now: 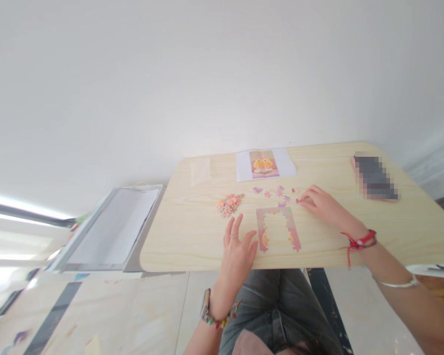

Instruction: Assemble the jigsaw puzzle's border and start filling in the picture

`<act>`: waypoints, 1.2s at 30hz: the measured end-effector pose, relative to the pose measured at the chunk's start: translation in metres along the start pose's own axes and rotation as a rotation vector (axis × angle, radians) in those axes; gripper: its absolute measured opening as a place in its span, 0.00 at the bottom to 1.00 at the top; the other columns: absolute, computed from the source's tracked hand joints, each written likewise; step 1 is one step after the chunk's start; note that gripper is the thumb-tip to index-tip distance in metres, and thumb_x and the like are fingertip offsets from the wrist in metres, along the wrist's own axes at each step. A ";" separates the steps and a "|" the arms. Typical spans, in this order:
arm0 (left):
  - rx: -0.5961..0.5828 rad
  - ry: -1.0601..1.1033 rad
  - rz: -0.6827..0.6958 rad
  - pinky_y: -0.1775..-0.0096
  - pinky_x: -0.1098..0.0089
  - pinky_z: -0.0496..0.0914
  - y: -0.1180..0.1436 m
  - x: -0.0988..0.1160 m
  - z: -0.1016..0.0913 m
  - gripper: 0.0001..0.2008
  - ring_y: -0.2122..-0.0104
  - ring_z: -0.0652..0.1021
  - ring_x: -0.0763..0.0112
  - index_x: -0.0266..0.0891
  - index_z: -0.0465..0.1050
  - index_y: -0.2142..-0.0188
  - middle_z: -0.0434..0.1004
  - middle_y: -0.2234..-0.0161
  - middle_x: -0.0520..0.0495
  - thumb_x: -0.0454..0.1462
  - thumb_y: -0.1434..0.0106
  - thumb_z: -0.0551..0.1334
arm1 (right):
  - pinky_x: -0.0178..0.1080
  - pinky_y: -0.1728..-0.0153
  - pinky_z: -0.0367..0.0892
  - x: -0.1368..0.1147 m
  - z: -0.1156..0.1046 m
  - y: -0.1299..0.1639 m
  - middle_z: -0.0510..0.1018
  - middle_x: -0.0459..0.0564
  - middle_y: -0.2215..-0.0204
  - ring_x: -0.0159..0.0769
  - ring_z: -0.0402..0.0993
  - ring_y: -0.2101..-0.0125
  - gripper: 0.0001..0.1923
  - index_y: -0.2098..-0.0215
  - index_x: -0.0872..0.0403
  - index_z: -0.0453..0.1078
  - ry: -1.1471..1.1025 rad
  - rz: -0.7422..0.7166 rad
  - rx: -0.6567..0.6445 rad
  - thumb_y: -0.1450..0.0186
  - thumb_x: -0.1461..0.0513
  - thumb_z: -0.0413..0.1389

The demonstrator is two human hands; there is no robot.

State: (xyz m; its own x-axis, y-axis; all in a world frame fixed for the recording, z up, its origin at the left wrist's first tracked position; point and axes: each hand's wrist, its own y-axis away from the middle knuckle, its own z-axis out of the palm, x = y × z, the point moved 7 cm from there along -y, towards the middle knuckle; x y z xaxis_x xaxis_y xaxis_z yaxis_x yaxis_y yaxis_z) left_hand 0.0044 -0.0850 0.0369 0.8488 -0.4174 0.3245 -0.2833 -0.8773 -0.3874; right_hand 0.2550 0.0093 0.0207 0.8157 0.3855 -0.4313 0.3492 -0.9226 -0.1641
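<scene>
Pink puzzle piece [298, 200] touching right hand [320, 203] fingertips.

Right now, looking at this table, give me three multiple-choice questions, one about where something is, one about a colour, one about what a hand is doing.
1. Where does the loose pile of puzzle pieces lie?
A. left of the partly built puzzle frame
B. on the phone
C. on the floor

2. What colour is the cord on the wrist of the right hand?
A. blue
B. red
C. green

3. What is the left hand doing?
A. holding the phone
B. lifting the printed picture
C. resting flat on the table beside the frame

Answers:
1. A, the pile sits on the table left of the frame.
2. B, a red cord circles that wrist.
3. C, its fingers are spread on the wood; meanwhile the right hand's fingertips pinch a small puzzle piece, while the phone and printed picture lie untouched.
</scene>
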 end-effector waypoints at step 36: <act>0.030 0.189 0.081 0.47 0.51 0.66 0.028 0.014 -0.008 0.11 0.40 0.55 0.55 0.43 0.72 0.60 0.55 0.44 0.43 0.29 0.39 0.56 | 0.41 0.67 0.65 -0.157 0.054 0.056 0.71 0.51 0.71 0.36 0.69 0.71 0.07 0.68 0.56 0.67 0.121 -0.263 0.041 0.34 0.65 0.48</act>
State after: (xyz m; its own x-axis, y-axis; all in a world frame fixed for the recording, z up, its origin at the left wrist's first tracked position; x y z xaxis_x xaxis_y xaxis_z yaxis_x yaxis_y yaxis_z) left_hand 0.0052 -0.1172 0.0375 0.7243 -0.5255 0.4463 -0.3314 -0.8330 -0.4431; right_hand 0.1212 -0.1035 0.0310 0.7495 0.6083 -0.2612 0.5391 -0.7898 -0.2926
